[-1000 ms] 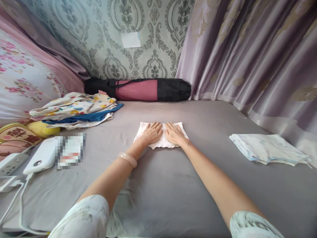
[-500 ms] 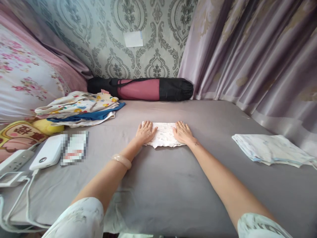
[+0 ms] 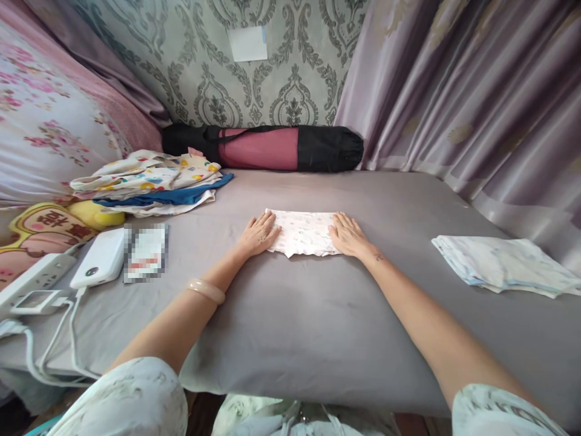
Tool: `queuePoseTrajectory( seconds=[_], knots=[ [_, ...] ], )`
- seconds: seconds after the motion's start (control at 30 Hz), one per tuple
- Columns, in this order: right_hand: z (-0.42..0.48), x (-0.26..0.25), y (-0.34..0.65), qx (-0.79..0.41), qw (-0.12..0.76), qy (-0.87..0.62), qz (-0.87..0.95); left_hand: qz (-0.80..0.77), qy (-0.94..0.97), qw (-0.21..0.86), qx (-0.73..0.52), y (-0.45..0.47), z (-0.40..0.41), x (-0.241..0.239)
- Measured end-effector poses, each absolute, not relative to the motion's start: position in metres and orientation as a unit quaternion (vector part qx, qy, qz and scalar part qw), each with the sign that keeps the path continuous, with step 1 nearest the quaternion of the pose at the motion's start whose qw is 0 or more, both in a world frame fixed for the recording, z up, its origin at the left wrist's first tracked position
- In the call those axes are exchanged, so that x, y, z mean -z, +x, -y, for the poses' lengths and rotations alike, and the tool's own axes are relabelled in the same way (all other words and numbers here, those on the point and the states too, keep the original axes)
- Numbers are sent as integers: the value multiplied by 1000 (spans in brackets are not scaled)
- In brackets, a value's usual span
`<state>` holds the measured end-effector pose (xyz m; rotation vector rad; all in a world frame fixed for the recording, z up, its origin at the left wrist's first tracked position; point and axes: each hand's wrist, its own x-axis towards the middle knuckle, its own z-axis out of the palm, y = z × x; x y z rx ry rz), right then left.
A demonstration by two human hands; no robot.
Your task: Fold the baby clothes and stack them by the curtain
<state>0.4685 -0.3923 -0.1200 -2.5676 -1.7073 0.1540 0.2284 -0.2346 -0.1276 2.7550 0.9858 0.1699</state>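
A small folded cloth (image 3: 305, 233), white to pale pink with a faint print, lies flat on the grey bedsheet (image 3: 299, 327). At its left edge rests my left hand (image 3: 260, 234), palm down with the fingers stretched out. My right hand (image 3: 350, 235) lies flat at the opposite edge, fingertips touching the fabric. Neither hand grips anything. The near edge of the cloth is wavy, with a small point hanging toward me. Whether it is a garment or a plain cloth I cannot tell.
To the right lies another folded white cloth (image 3: 503, 263) with blue edging. A pile of printed clothes (image 3: 154, 178) sits at the back left, near a rolled mat in a bag (image 3: 258, 148). A power bank (image 3: 100, 257), a power strip (image 3: 39, 278) and cables occupy the left edge.
My hands have slid slightly apart toward the side edges of the cloth, uncovering more of its surface. The view has tilted down a little.
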Motion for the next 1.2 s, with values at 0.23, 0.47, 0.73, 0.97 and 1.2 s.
queuePoseTrajectory(
  seconds=[0.23,0.47,0.73,0.97,1.2],
  knots=[
    [373,99,431,-6,51,-818,572,-338,911,148,-186,223,228,136],
    [351,111,394,-50,71,-795,600,-330,911,137,-204,219,219,147],
    [349,120,399,-51,58,-800,596,-332,908,145,-209,220,216,152],
    [338,106,378,-32,93,-795,598,-378,866,183,-273,218,217,144],
    [326,121,358,-28,98,-786,610,-431,828,219,-283,216,217,139]
  ],
)
